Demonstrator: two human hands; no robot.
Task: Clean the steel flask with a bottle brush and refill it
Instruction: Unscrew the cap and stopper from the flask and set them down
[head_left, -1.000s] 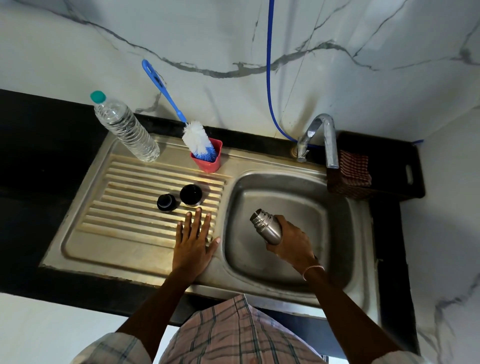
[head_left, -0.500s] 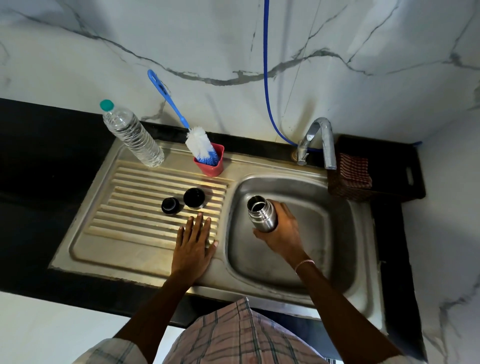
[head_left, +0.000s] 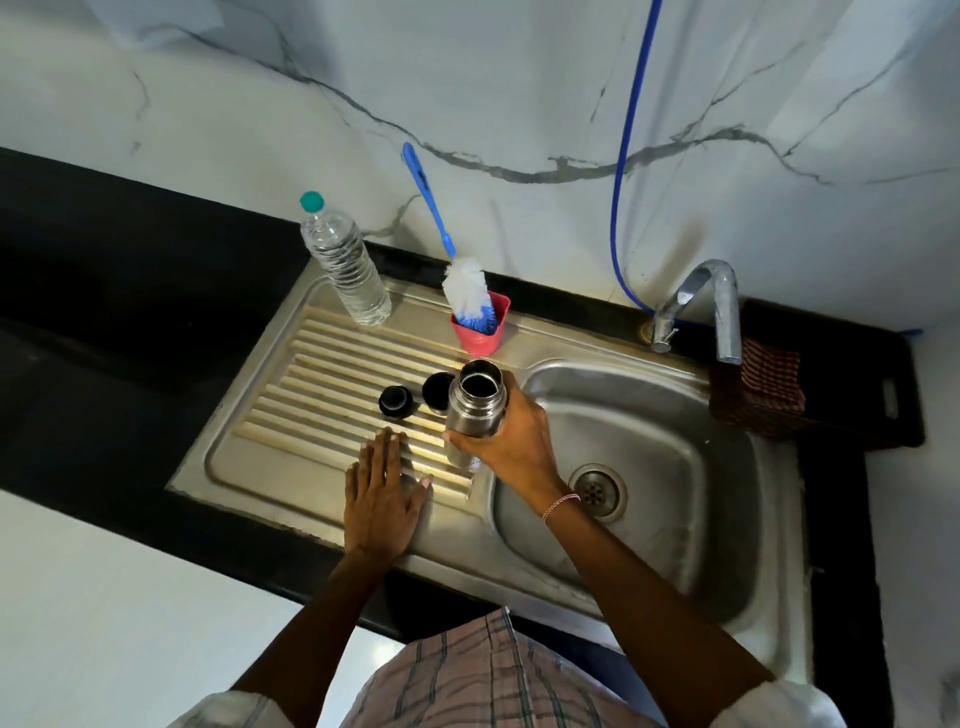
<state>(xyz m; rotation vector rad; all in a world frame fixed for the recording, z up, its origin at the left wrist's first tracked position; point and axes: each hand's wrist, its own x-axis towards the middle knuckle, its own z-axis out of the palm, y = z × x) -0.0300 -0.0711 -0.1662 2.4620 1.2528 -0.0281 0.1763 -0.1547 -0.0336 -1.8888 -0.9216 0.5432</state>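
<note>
Uncapped steel flask gripped upright in right hand, left hand flat beside it; bottle brush beyond them looks untouched, so scrubbing and refilling likely remain

Behind the grip of the right hand rises a white marble wall with grey veins. A blue hose hangs down it, beyond and right of the grip. A black countertop runs off to the grip's left and holds a steel sink. Its ribbed drainboard lies under and left of the grip, and its basin lies just right. A curved tap stands beyond the basin. Light glints on the ribs near the grip.
</note>
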